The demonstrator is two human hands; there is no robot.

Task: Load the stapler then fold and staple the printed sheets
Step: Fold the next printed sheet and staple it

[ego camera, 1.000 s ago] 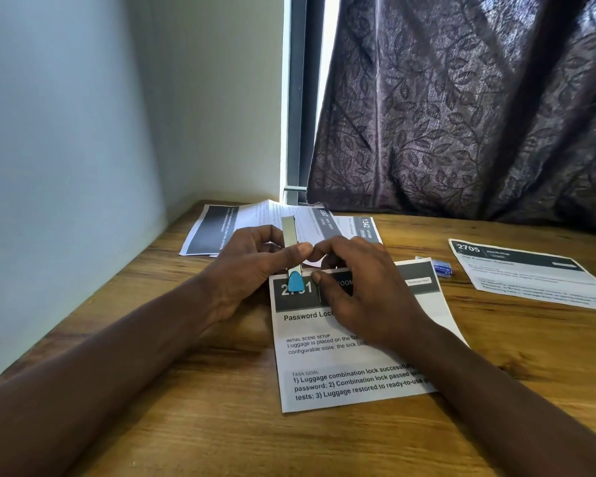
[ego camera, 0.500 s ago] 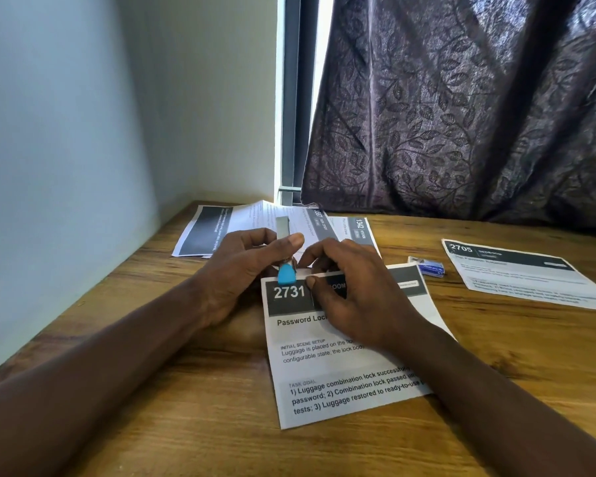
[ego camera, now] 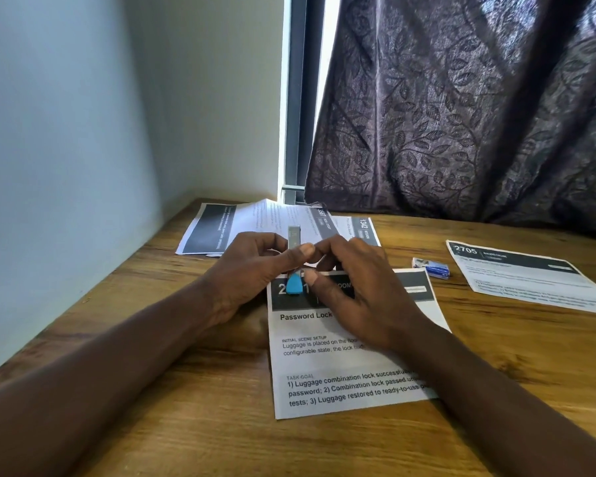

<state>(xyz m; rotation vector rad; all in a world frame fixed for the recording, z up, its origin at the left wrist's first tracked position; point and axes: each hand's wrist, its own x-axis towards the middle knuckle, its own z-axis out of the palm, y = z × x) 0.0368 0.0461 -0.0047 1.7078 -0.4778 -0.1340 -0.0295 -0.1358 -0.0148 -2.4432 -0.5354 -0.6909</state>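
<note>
Nearest us lies the printed sheet [ego camera: 344, 383], flat on the wooden table [ego camera: 203, 425], and just above its dark header both hands meet on the stapler [ego camera: 294, 259]. The left hand [ego camera: 252, 273] is curled, thumb pinching the metal body; the right hand [ego camera: 355, 287] pinches from the other side, fingers bent. The stapler's long axis runs straight away from us, blue end nearest. Right of it sits the staple box [ego camera: 431, 267], closer to the right hand; beyond, more sheets [ego camera: 255, 223].

Home room corner, wooden desk [ego camera: 186, 425], leaf-patterned curtain [ego camera: 461, 105], plain walls [ego camera: 66, 132]
</note>
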